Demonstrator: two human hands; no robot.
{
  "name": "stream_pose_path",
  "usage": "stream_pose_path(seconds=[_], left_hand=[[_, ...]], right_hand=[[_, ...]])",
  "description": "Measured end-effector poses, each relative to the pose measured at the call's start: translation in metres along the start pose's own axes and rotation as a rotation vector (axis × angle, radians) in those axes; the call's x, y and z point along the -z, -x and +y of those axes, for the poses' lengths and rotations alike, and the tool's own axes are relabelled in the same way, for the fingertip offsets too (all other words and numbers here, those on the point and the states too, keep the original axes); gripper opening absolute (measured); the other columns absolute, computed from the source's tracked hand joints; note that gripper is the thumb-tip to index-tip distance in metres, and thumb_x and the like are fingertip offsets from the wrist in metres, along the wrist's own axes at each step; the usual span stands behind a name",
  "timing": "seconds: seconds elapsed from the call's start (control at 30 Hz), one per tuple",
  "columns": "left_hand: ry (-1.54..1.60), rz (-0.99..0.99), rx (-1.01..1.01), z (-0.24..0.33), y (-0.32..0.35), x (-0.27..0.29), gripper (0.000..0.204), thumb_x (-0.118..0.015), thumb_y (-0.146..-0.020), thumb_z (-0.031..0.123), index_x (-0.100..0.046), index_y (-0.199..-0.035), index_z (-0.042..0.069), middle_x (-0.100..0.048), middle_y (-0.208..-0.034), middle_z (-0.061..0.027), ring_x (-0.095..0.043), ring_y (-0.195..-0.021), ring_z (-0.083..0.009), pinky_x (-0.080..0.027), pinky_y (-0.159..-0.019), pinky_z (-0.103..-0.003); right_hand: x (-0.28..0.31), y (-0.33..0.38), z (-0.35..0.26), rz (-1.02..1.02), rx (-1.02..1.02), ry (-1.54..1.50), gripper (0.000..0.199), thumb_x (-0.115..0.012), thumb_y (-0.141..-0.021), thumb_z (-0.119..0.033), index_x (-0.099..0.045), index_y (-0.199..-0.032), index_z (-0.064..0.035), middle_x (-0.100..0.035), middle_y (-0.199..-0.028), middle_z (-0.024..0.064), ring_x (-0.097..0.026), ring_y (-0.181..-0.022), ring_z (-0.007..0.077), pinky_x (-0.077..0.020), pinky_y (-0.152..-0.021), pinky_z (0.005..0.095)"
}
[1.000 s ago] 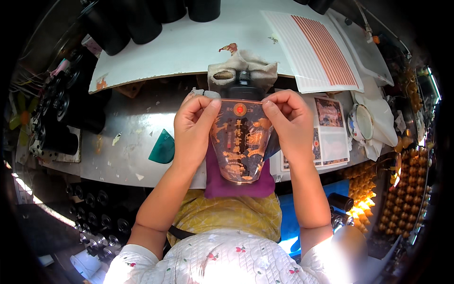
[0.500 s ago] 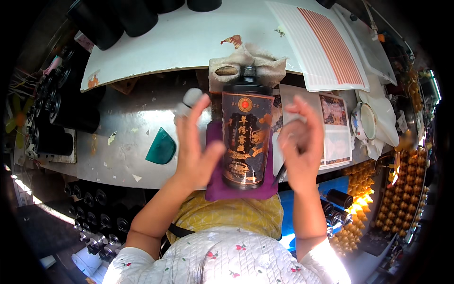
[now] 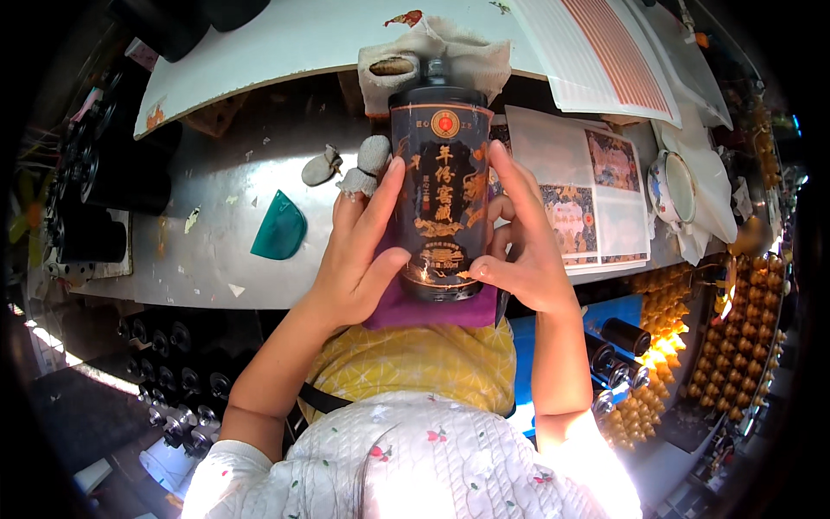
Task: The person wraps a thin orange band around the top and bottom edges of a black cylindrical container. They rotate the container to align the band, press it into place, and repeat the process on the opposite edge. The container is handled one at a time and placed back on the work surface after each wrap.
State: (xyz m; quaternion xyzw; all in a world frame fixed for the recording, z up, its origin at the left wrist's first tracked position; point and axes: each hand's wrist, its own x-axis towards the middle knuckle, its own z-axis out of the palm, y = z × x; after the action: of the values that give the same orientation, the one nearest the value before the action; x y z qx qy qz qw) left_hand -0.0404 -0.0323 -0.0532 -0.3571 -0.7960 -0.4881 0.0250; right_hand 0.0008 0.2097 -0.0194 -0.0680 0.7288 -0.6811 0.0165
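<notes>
A black cylindrical bottle [image 3: 439, 182] with gold and red markings lies lengthwise between my hands, its base toward me. My left hand [image 3: 359, 255] cups its left side, with two fingers in white cloth tips. My right hand [image 3: 523, 238] grips the right side, thumb pressed on the gold decoration near the base. A purple cloth [image 3: 432, 310] lies under the bottle at the bench edge.
On the grey bench [image 3: 216, 233] lies a teal scraper [image 3: 281, 229]. A beige rag [image 3: 432, 52] sits behind the bottle, sheets of decals [image 3: 588, 186] to the right, a white board [image 3: 285, 43] behind. Black bottles [image 3: 104, 199] stand left, gold caps [image 3: 735, 329] right.
The transparent gold-printed film my hands held over the bottle is gone from view. Both hands dropped from the top edge and now close on the bottle's sides.
</notes>
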Motion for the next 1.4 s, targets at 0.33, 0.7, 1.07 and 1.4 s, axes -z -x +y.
stream_pose_path(seconds=[0.33,0.7,1.07,1.4], left_hand=[[0.008,-0.016,0.032,0.001,0.009,-0.006,0.078,-0.049,-0.102,0.048,-0.024,-0.160,0.002,-0.026,-0.160,-0.0263,-0.034,-0.138,-0.0426,-0.022,-0.117,-0.047],[0.156,0.000,0.085,0.003,-0.024,0.002,0.082,-0.053,-0.101,0.048,-0.020,-0.161,0.004,-0.023,-0.161,-0.0291,-0.023,-0.150,-0.0453,-0.020,-0.121,-0.047],[0.175,-0.004,0.073,-0.001,-0.019,0.001,0.085,-0.056,-0.099,0.048,-0.018,-0.161,0.003,-0.024,-0.161,-0.0283,-0.024,-0.149,-0.0441,-0.022,-0.120,-0.046],[0.157,0.005,0.087,-0.003,-0.029,0.001,0.093,-0.052,-0.098,0.057,-0.012,-0.162,0.003,-0.023,-0.160,-0.0284,-0.026,-0.148,-0.0441,-0.023,-0.119,-0.046]], right_hand=[[0.002,0.001,0.007,-0.034,-0.041,-0.066,0.102,-0.084,-0.066,-0.010,-0.039,-0.157,-0.0167,-0.035,-0.154,0.0057,-0.053,-0.079,0.0083,-0.0436,-0.061,0.0177],[0.003,-0.018,0.000,-0.025,-0.028,-0.025,0.108,-0.084,-0.063,-0.014,-0.036,-0.159,-0.0168,-0.035,-0.155,0.0050,-0.052,-0.084,0.0094,-0.0425,-0.062,0.0200],[0.004,-0.017,0.001,-0.046,-0.021,-0.021,0.112,-0.086,-0.061,-0.014,-0.034,-0.160,-0.0176,-0.035,-0.157,0.0052,-0.053,-0.085,0.0093,-0.0421,-0.061,0.0192],[0.004,-0.026,-0.004,-0.023,-0.052,-0.016,0.115,-0.085,-0.060,-0.015,-0.030,-0.161,-0.0186,-0.037,-0.155,0.0049,-0.052,-0.085,0.0089,-0.0423,-0.063,0.0194]])
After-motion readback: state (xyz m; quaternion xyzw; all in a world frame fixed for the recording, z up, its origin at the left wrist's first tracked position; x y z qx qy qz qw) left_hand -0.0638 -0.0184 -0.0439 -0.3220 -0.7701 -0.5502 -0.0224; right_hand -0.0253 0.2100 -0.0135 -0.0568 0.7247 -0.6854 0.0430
